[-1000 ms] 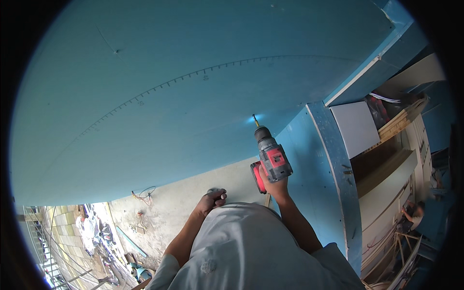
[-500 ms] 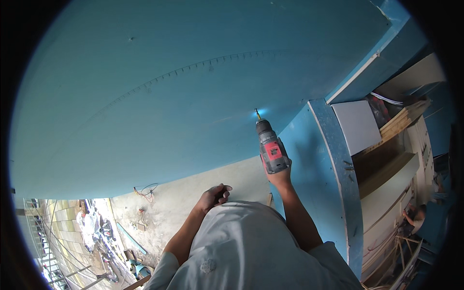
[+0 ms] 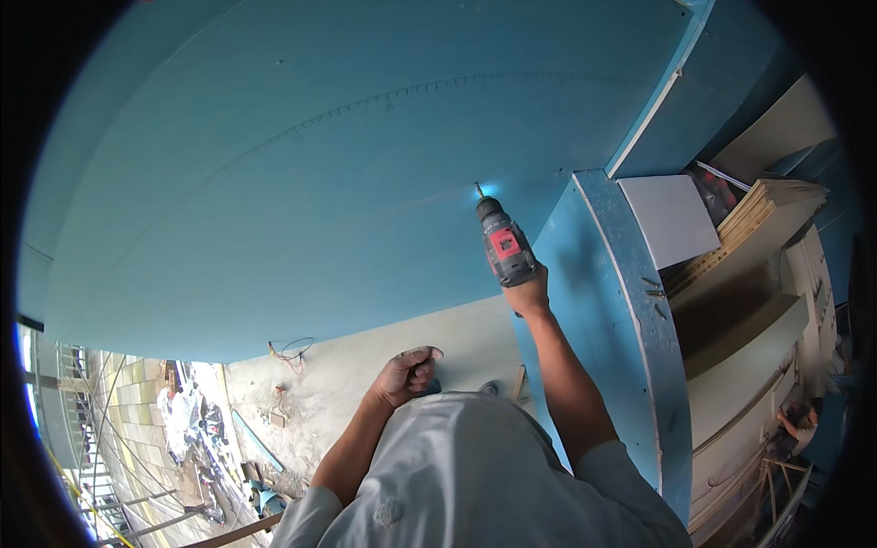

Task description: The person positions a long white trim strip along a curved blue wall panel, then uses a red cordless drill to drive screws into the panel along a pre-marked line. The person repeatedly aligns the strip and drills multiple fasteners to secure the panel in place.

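Observation:
My right hand [image 3: 530, 294] is wrapped around the grip of a red and black cordless drill driver [image 3: 505, 245]. Its bit [image 3: 480, 190] points at the large blue board [image 3: 311, 210], and the tool's lamp throws a bright spot there. Something small and dark shows at the tip; whether it is a screw I cannot make out. Lower and to the left, my left hand [image 3: 407, 376] is held in front of my body with its fingers curled closed. What they hold, if anything, is hidden.
A blue panel with a curved edge [image 3: 621, 274] stands right of my right arm, with several screws [image 3: 654, 294] on that edge. Beyond it are a white board piece [image 3: 669, 222] and stacked sheets [image 3: 758, 219]. Another person [image 3: 799, 427] is at the far right. Wires [image 3: 290, 354] hang at the wall.
The view has shifted a little, so the board's marks and the drill driver sit higher in the picture. The bit stays near the same spot on the board. My left hand remains curled.

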The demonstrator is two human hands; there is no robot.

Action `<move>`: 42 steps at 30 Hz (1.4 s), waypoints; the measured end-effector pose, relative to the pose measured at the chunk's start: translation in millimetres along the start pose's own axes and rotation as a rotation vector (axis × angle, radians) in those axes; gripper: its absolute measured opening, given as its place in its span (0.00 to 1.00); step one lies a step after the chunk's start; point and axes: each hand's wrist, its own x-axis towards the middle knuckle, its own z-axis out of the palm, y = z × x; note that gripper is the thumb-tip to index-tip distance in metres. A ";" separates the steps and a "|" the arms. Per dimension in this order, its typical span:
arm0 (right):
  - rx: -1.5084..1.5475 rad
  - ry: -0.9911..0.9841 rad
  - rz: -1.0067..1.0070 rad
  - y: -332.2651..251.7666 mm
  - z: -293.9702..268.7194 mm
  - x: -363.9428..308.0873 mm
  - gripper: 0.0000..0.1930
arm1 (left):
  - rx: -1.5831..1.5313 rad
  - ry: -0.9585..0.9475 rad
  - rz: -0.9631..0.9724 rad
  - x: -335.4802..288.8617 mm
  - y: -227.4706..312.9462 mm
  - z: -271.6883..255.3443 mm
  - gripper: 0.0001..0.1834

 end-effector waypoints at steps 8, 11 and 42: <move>0.222 -0.103 -0.094 -5.6 -2.2 -77.5 0.22 | 0.080 0.090 0.294 10.2 50.0 24.2 0.12; 0.003 -0.206 -0.289 -40.1 -3.0 -111.2 0.21 | -0.033 0.006 0.334 35.0 80.9 24.0 0.12; -0.219 -0.023 -0.331 -88.5 113.4 -79.2 0.21 | 0.317 -0.017 0.357 57.9 216.0 13.8 0.10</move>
